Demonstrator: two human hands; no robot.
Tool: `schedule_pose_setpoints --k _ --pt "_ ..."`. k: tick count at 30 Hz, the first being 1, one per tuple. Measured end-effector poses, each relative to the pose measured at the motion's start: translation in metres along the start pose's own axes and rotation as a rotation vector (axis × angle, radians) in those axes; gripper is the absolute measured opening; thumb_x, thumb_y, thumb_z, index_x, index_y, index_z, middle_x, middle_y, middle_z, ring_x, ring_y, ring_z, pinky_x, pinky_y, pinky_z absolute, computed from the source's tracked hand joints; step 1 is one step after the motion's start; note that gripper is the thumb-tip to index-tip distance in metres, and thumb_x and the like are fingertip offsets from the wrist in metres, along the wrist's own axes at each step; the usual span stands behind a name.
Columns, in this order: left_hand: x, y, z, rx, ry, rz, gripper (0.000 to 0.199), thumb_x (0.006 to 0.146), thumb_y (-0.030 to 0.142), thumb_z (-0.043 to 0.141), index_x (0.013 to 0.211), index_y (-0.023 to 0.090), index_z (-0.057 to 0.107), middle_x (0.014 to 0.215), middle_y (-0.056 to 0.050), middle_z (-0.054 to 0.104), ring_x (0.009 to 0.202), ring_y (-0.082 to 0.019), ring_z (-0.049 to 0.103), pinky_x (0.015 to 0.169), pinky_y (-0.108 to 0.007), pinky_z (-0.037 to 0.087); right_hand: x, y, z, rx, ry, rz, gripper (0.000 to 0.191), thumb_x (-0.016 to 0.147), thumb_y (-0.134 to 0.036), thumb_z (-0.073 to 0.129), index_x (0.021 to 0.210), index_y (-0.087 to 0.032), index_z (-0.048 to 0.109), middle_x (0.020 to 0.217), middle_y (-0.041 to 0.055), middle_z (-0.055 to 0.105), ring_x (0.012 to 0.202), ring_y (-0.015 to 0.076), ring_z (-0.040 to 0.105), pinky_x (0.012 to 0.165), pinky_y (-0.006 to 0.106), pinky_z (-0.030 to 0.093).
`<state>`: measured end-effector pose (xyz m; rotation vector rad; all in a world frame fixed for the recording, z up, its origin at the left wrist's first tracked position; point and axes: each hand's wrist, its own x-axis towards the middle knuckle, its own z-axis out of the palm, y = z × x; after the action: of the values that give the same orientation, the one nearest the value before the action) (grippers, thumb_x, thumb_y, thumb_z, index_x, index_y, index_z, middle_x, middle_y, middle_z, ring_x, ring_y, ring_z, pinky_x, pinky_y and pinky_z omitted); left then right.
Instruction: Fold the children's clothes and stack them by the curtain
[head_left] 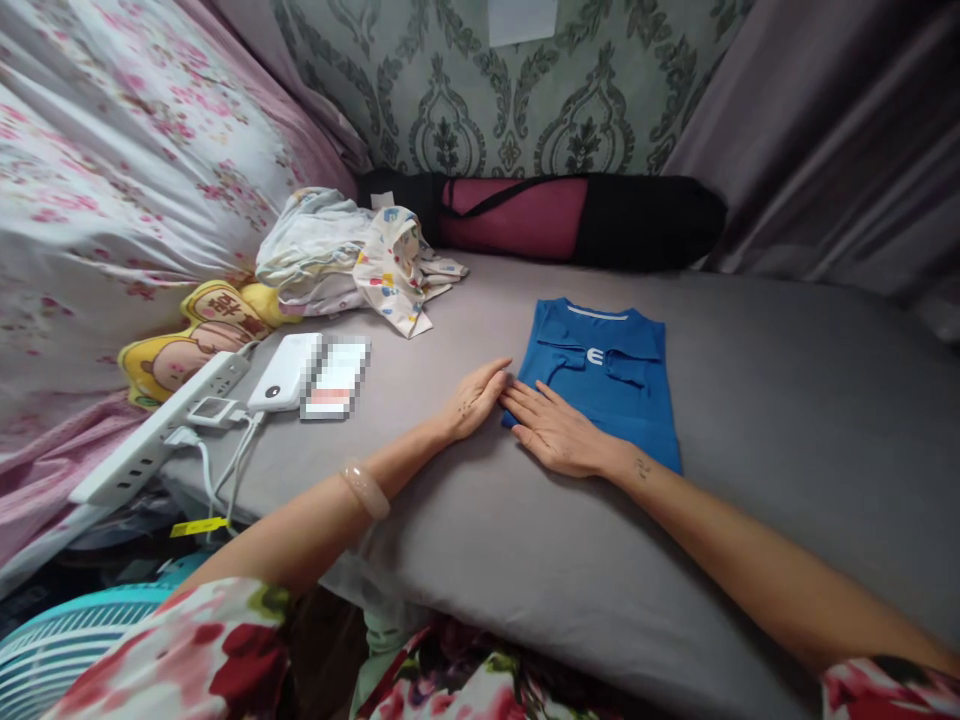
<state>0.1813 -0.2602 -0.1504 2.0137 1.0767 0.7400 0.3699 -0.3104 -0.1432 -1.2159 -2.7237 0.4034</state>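
A blue shirt (630,405) with a white letter on it lies flat on the grey bed sheet, its sleeves folded in across the front. My right hand (559,430) rests palm down over the shirt's near left part, fingers stretched out. Touching its fingertips from the left is my left hand (474,402), on edge beside the shirt's left side with its fingers extended. Part of the shirt's near left corner is hidden beneath my right hand.
Crumpled light clothes (322,250) lie at the back left beside a yellow cartoon cushion (217,335). Nearer are a power strip (165,430), a white power bank (287,372) and a phone (337,378). A black and maroon long bag (517,215) lies along the wall.
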Motion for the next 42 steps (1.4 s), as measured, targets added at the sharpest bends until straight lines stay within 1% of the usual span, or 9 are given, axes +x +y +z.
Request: schedule_pose_setpoints --k 5,9,14,18,22,27,32,39,42 --pt "0.0 -0.005 0.002 0.081 -0.022 0.053 0.051 0.099 0.041 0.026 0.138 0.015 0.046 0.142 -0.01 0.05 0.132 -0.02 0.045 0.114 -0.038 0.033 -0.014 -0.006 -0.011 0.112 0.086 0.104 0.058 0.101 -0.041 0.019 0.152 -0.014 0.023 0.158 0.0109 0.02 0.146 0.0199 0.012 0.12 0.047 0.01" --pt "-0.001 -0.009 0.004 0.246 -0.078 0.223 0.05 0.1 0.04 0.027 0.139 0.014 0.045 0.144 -0.011 0.048 0.135 -0.02 0.042 0.116 -0.04 0.031 -0.049 -0.007 -0.015 0.037 0.18 0.282 0.061 0.101 -0.045 0.018 0.153 -0.013 0.022 0.158 0.0116 0.02 0.147 0.0212 0.01 0.119 0.048 0.011" --pt "-0.008 0.0 0.004 0.43 -0.152 0.412 0.048 0.101 0.038 0.028 0.141 0.017 0.042 0.148 -0.009 0.043 0.141 -0.02 0.033 0.119 -0.042 0.024 -0.097 0.008 -0.01 -0.065 0.223 0.488 0.063 0.1 -0.048 0.016 0.154 -0.015 0.016 0.158 0.0112 0.019 0.146 0.0221 0.011 0.119 0.049 0.013" --pt "-0.009 0.007 0.003 0.487 -0.266 0.448 0.051 0.1 0.041 0.029 0.144 0.017 0.038 0.152 -0.009 0.037 0.143 -0.02 0.028 0.12 -0.042 0.02 -0.117 0.017 -0.001 -0.129 0.208 0.57 0.065 0.1 -0.048 0.016 0.153 -0.011 0.017 0.158 0.0127 0.018 0.146 0.0226 0.01 0.119 0.047 0.013" --pt "-0.007 0.008 0.003 0.504 -0.38 0.42 0.056 0.099 0.046 0.03 0.146 0.016 0.036 0.153 -0.01 0.034 0.144 -0.022 0.026 0.12 -0.044 0.021 -0.121 0.019 0.009 -0.137 0.192 0.597 0.064 0.1 -0.047 0.018 0.152 -0.011 0.023 0.157 0.0121 0.022 0.146 0.0231 0.013 0.119 0.047 0.015" --pt "-0.006 0.008 0.004 0.509 -0.368 0.415 0.058 0.098 0.05 0.031 0.148 0.021 0.032 0.153 -0.009 0.035 0.143 -0.022 0.029 0.119 -0.045 0.018 -0.121 0.021 0.011 -0.108 0.194 0.599 0.062 0.1 -0.046 0.017 0.152 -0.012 0.026 0.158 0.0105 0.022 0.146 0.0217 0.013 0.119 0.046 0.014" --pt "-0.007 0.011 0.003 0.575 -0.43 0.416 0.055 0.099 0.051 0.027 0.148 0.027 0.033 0.156 -0.006 0.029 0.145 -0.023 0.024 0.118 -0.047 0.016 -0.124 0.017 0.007 -0.117 0.179 0.576 0.056 0.1 -0.045 0.021 0.15 -0.022 0.032 0.158 0.0083 0.022 0.146 0.0232 0.013 0.118 0.048 0.017" --pt "-0.01 0.021 0.003 0.647 -0.426 0.399 0.054 0.099 0.051 0.026 0.146 0.028 0.037 0.156 -0.007 0.031 0.144 -0.024 0.025 0.118 -0.049 0.015 -0.126 0.01 0.005 -0.145 0.189 0.579 0.057 0.1 -0.045 0.023 0.15 -0.02 0.033 0.158 0.0088 0.022 0.146 0.0241 0.015 0.118 0.047 0.017" --pt "-0.008 0.028 0.011 0.661 -0.366 0.441 0.055 0.099 0.051 0.026 0.147 0.025 0.036 0.158 -0.008 0.024 0.147 -0.024 0.016 0.119 -0.049 0.01 -0.125 0.008 0.003 -0.188 0.251 0.599 0.059 0.1 -0.045 0.02 0.152 -0.016 0.026 0.16 0.0102 0.013 0.147 0.0242 0.008 0.118 0.049 0.013"
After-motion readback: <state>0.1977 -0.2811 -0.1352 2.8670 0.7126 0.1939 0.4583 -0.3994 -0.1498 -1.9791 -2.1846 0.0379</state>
